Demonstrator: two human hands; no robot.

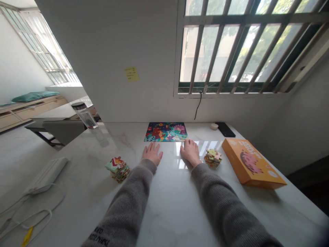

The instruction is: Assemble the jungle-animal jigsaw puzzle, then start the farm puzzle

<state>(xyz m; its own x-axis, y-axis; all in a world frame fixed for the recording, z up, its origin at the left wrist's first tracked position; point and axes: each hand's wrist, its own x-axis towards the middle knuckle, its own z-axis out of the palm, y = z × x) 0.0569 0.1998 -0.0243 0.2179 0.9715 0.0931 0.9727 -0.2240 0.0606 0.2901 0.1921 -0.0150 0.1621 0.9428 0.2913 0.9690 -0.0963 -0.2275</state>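
Observation:
A colourful picture card (166,132) with animals and plants lies flat against the wall at the back of the table. My left hand (152,154) rests palm down just in front of its lower left part, fingers spread and holding nothing. At the card's lower right corner is my right hand (190,152), also palm down, with its fingers loosely stretched and the thumb apart. Left of my left forearm stands a stack of jigsaw puzzle pieces (118,169). A second, lower stack of puzzle pieces (213,158) sits right of my right hand.
An orange box (253,163) with a pink animal picture lies at the right. Behind it are a black phone (225,129) and a small round pale object (214,126). A clear bottle (85,116), a white power strip (47,175) and looping cables (38,212) occupy the left side.

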